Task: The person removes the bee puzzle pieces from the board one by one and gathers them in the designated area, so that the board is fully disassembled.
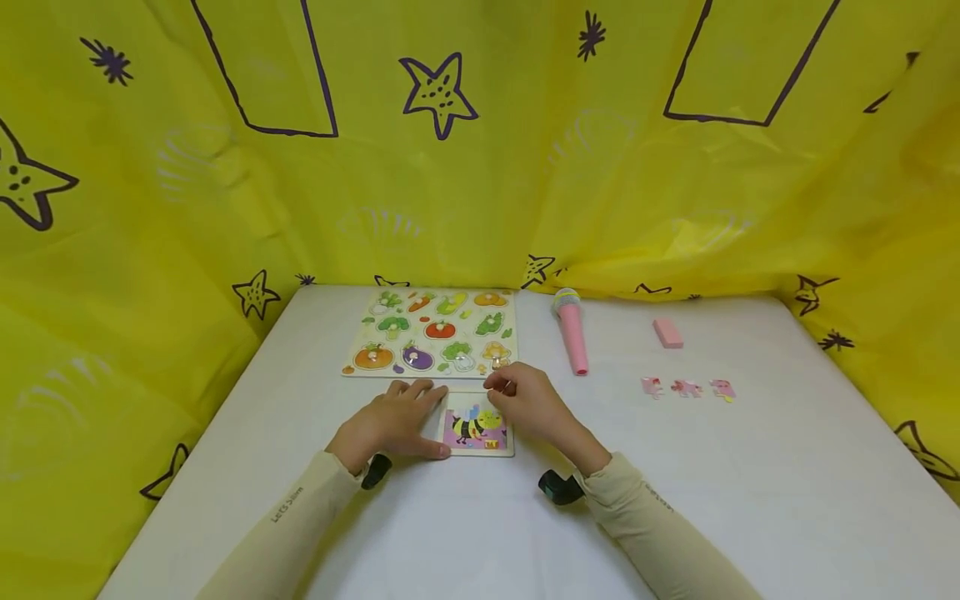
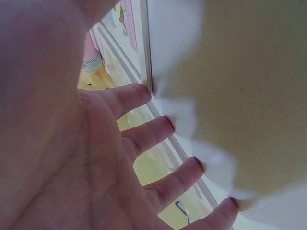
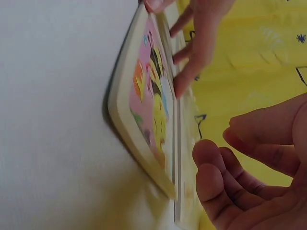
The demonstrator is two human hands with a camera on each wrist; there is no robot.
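A small wooden-framed bee jigsaw puzzle [image 1: 472, 427] lies flat on the white table, its picture pink and yellow with a bare pale strip along the top. My left hand [image 1: 393, 421] rests at its left side, thumb by the lower left corner and fingers spread near the upper left. In the left wrist view those fingertips touch down beside the puzzle's frame [image 2: 145, 48]. Over the puzzle's upper right corner is my right hand [image 1: 532, 404], fingers loosely bent. The right wrist view shows a gap between its thumb and fingers, with nothing held.
Behind the puzzle lies a vegetable peg board [image 1: 468, 335]. To the right are a pink toy microphone [image 1: 573, 337], a pink block [image 1: 667, 333] and three loose jigsaw pieces [image 1: 686, 388] in a row. A yellow patterned curtain [image 1: 480, 192] encloses the table's back and sides.
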